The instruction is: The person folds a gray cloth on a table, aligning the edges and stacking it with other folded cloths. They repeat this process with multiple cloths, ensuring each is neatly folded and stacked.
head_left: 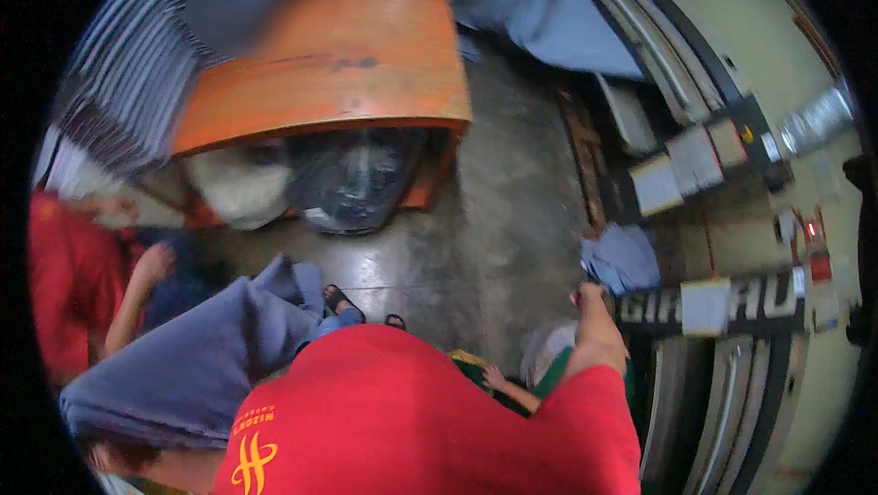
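Note:
My left forearm (165,466) lies beneath a folded grey-blue cloth (183,376) at the lower left. My left hand (105,454) is mostly hidden at the cloth's lower edge, so its fingers are unclear. My right hand (587,295) reaches out at the middle right, beside a light blue bundled cloth (617,257) and a dark lettered panel (658,307). Its fingers are small and blurred, and I cannot make out whether they hold anything. My red shirt hides much of the lower middle.
An orange wooden table (320,74) bears grey stacks (128,92), with bagged bundles (352,179) underneath. A person in red (69,285) stands at left; another person's hand (494,376) is low centre. Machines (690,156) line the right wall, beside bare concrete floor (508,166).

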Demonstrator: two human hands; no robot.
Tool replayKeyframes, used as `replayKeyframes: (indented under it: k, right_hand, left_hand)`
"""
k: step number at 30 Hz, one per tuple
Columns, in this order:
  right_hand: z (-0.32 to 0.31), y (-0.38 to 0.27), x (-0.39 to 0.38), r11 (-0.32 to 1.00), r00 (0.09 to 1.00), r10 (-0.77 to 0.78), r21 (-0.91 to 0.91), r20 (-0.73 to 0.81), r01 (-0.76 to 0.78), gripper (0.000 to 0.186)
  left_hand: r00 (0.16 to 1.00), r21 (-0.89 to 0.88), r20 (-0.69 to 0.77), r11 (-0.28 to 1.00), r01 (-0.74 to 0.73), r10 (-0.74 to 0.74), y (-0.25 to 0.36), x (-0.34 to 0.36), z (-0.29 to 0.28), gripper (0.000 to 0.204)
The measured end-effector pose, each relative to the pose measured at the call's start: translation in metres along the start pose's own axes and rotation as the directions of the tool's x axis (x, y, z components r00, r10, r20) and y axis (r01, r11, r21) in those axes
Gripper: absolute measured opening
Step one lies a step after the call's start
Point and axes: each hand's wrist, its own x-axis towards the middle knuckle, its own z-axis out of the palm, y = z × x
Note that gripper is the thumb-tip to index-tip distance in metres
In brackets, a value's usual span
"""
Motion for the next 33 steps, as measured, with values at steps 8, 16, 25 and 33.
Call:
replayKeyframes:
  k: [8, 16, 25, 33]
  right_hand:
    - [0.093, -0.032, -0.009, 0.976, 0.893, -0.200, -0.001, 0.402, 0.219, 0.025]
    - [0.214, -0.158, -0.162, 0.380, 0.569, -0.481, -0.426, 0.667, 0.821, 0.059]
    - [0.271, -0.248, -0.619, -0.180, -0.514, -0.626, 0.533, 0.586, 0.827, 0.046]
    - [0.193, -0.192, -0.873, -0.158, -0.920, -0.109, 0.921, -0.375, -0.357, 0.015]
  left_hand:
    - [0.997, 0.015, -0.055, 0.998, -0.061, 0.062, 0.063, -0.029, -0.033, 0.034]
    - [0.982, -0.055, -0.188, 0.997, -0.046, 0.035, 0.077, -0.029, -0.041, 0.016]
    - [0.946, 0.136, -0.322, 0.991, 0.008, 0.037, 0.039, -0.023, -0.128, 0.034]
    - [0.915, 0.098, -0.403, 0.994, 0.042, 0.001, 0.002, -0.016, -0.179, 0.030]
